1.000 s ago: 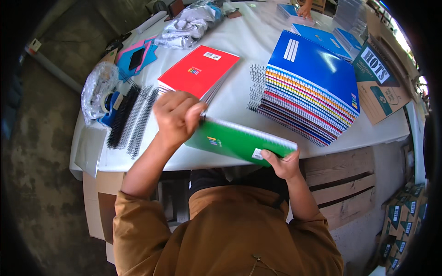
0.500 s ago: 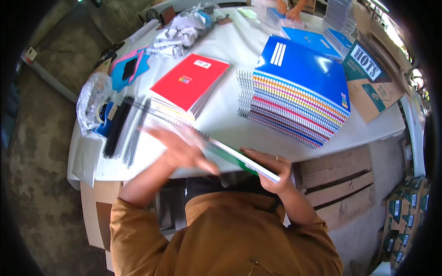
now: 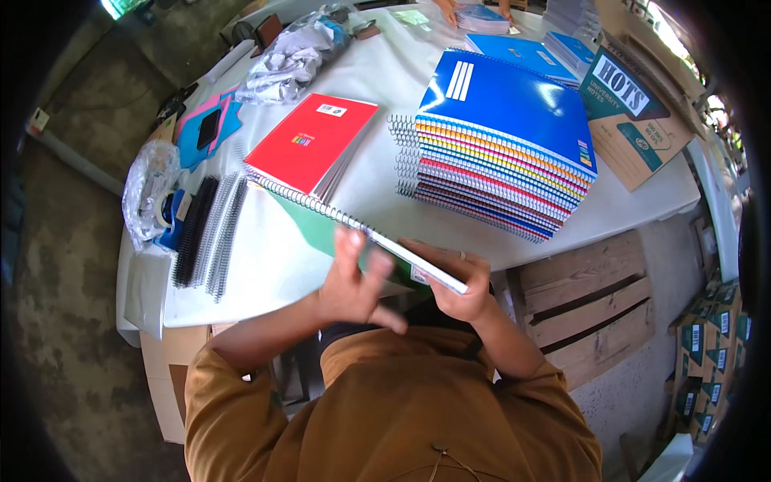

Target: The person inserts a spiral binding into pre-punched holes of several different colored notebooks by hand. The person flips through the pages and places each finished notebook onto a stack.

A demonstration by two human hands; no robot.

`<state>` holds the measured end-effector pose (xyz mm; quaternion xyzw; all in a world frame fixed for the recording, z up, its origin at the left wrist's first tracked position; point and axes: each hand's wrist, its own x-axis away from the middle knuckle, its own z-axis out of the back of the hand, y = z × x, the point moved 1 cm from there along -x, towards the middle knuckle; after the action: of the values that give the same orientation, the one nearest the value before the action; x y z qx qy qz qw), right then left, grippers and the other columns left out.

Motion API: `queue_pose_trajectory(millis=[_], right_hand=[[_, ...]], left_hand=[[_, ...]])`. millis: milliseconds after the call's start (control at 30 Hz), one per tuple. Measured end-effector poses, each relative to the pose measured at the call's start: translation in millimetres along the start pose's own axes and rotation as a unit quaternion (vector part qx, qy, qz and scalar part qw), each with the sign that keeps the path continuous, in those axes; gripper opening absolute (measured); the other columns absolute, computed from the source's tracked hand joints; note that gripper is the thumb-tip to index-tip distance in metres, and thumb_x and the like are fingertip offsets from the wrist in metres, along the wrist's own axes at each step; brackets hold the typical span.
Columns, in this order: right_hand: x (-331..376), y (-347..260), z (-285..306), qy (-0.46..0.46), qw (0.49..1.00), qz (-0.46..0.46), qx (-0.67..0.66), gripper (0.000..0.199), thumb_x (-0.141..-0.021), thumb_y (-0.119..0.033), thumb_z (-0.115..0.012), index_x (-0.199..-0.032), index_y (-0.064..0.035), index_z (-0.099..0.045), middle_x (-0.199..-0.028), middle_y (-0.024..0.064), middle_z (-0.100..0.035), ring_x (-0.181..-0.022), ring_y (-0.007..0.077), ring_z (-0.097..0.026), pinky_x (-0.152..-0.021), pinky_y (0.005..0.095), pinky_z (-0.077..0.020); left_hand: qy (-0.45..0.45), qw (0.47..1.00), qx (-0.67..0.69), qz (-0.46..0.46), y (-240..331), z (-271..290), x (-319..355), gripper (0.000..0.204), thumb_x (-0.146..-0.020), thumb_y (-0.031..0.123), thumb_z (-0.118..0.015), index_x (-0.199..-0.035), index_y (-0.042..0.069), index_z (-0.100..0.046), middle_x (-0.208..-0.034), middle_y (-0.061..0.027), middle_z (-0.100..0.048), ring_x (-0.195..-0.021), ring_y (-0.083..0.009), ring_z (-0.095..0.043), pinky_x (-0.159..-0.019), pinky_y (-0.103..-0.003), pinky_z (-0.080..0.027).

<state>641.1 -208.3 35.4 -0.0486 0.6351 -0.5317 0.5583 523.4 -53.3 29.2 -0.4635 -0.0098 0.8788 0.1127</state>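
Slippage is the main risk: the green spiral notebook, tilted above the table's near edge, hangs from one corner, so it could twist free. The right hand pinches that near-right corner; the left hand stands open-fingered against the underside, gripping nothing.

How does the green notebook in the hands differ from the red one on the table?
The green notebook is held tilted, edge-on, by the right hand, with the left hand against it; the red notebook lies flat on the table, untouched. Covers differ: green versus red. Both are spiral-bound.
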Motion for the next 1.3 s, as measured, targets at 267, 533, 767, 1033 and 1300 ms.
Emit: queue_pose_trajectory(millis=[267,533,767,1033,1300], right_hand=[[2.2,7.2,-6.2,-0.021,0.996,0.059,0.058,0.047,-0.065,0.008,-0.062,-0.111,-0.0022,-0.061,-0.110,0.0137,-0.062,-0.098,0.0279,-0.062,-0.079,0.0327,-0.0509],[-0.3,5.2,-13.7,-0.009,0.997,0.070,0.033,0.053,-0.062,0.004,-0.063,-0.115,-0.0021,-0.057,-0.112,0.0136,-0.061,-0.093,0.0258,-0.063,-0.076,0.0324,-0.0517],[-2.1,8.2,-14.7,-0.026,0.987,0.132,0.085,0.056,-0.062,0.003,-0.064,-0.117,-0.0045,-0.056,-0.109,0.0133,-0.062,-0.089,0.0274,-0.064,-0.072,0.0348,-0.0514],[-7.2,7.0,-20.0,-0.002,0.996,0.077,0.052,0.040,-0.071,-0.009,-0.067,-0.110,-0.0046,-0.059,-0.092,0.0136,-0.065,-0.074,0.0263,-0.065,-0.063,0.0340,-0.0504],[-7.0,17.2,-9.6,0.024,0.996,-0.072,-0.055,0.014,-0.077,-0.007,-0.064,-0.087,-0.0009,-0.058,-0.068,0.0131,-0.060,-0.060,0.0236,-0.060,-0.056,0.0313,-0.0449]], left_hand=[[-0.045,0.994,0.014,0.094,13.5,3.0,-12.6,0.095,-0.080,0.072,-0.034,-0.138,-0.002,-0.022,-0.131,-0.0234,-0.039,-0.123,-0.0428,-0.035,-0.104,-0.062,-0.009],[-0.034,0.993,0.009,0.109,7.3,-1.9,-20.2,0.114,-0.070,0.079,-0.042,-0.133,-0.012,-0.017,-0.142,-0.0292,-0.014,-0.132,-0.0408,-0.017,-0.106,-0.055,-0.013],[0.014,0.997,0.026,-0.071,46.0,-13.7,-5.7,0.105,-0.070,0.077,-0.043,-0.136,-0.003,-0.024,-0.140,-0.0245,-0.022,-0.127,-0.0475,-0.019,-0.102,-0.064,-0.006],[0.171,0.968,-0.181,-0.020,-0.8,-11.5,-52.7,0.076,-0.085,0.062,-0.038,-0.128,-0.001,-0.034,-0.130,-0.0263,-0.028,-0.122,-0.0488,-0.024,-0.096,-0.066,-0.016],[-0.120,0.977,0.168,0.048,19.6,11.4,-96.7,0.021,-0.070,0.010,-0.068,-0.088,0.004,-0.059,-0.092,-0.0075,-0.058,-0.083,-0.0266,-0.058,-0.074,-0.034,-0.046]])
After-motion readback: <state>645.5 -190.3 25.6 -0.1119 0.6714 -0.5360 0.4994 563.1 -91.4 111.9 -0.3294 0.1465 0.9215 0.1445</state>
